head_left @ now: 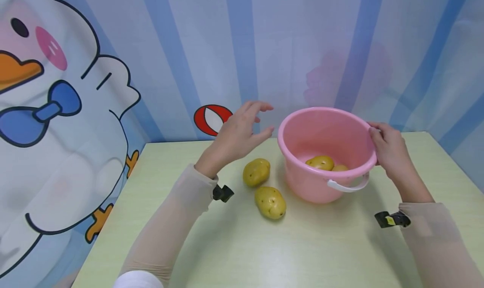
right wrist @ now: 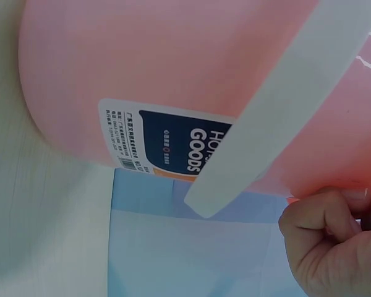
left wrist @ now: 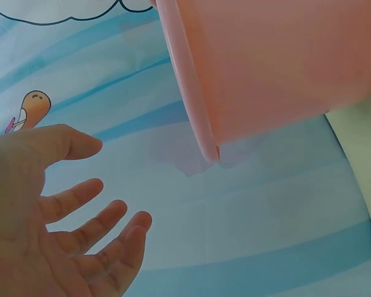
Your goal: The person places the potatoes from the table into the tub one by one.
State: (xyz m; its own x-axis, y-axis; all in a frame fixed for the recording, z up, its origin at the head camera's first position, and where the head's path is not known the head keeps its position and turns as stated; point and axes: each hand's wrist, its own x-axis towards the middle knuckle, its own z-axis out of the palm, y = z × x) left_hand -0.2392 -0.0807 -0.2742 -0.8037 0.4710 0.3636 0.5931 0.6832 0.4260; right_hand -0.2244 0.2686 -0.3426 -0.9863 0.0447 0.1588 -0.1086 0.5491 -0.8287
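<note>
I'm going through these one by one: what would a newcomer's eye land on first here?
Probably the pink bucket, right of centre in the head view, with potatoes inside and the right hand gripping its right side. The big cartoon bird at the far left competes for attention. Next come two loose potatoes on the table, just left of the bucket.

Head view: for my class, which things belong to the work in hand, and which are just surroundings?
Part of the job:
Pink bucket, gripped by the right hand
Potatoes inside
Two potatoes beside it
Left hand, holding nothing

Just surroundings:
Table
Printed backdrop
</note>
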